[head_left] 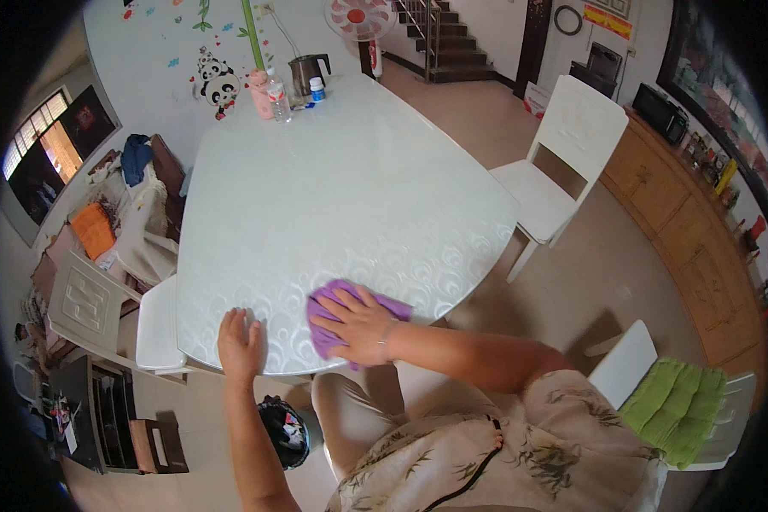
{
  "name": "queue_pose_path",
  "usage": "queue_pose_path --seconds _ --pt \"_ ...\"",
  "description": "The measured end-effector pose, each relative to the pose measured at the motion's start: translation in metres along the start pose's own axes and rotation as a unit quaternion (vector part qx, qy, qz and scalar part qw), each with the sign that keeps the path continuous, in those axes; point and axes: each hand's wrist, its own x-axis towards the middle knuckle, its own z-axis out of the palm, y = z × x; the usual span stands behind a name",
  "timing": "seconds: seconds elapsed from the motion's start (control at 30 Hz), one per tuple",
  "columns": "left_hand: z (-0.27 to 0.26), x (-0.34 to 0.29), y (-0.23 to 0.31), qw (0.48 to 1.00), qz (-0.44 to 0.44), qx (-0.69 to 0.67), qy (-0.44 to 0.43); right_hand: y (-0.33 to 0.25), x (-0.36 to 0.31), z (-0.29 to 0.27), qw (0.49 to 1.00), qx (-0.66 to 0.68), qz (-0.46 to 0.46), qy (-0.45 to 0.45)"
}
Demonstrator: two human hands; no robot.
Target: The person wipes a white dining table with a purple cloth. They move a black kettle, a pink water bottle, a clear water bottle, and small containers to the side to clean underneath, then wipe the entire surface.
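A purple cloth (322, 334) lies bunched on the near edge of a white table (333, 188) with a swirl pattern along its rim. My right hand (358, 328) presses flat on that cloth, fingers spread, and hides much of it. A thin bracelet circles the right wrist. To the left, my left hand (241, 341) rests at the table's near edge with its fingers stretched out and nothing in it.
At the table's far end stand a pink bottle (259, 94), a clear plastic bottle (277, 98), a dark kettle (305, 77) and a small blue-and-white bottle (317, 90). White chairs (563, 162) flank the table. A bin (283, 433) sits below the near edge.
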Motion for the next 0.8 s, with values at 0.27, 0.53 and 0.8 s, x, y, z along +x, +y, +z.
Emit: queue_pose_path --seconds 0.27,0.53,0.8 --pt "-0.008 0.001 -0.005 1.0 -0.001 -0.006 0.022 0.193 -0.095 -0.04 0.952 -0.028 0.291 0.091" --pt "-0.009 0.003 0.012 0.999 0.002 -0.03 0.038 0.195 -0.09 0.005 0.974 -0.079 0.153 0.147" --pt "0.003 0.002 -0.008 0.998 0.0 -0.031 0.054 0.238 -0.054 -0.033 0.96 -0.13 0.247 0.014"
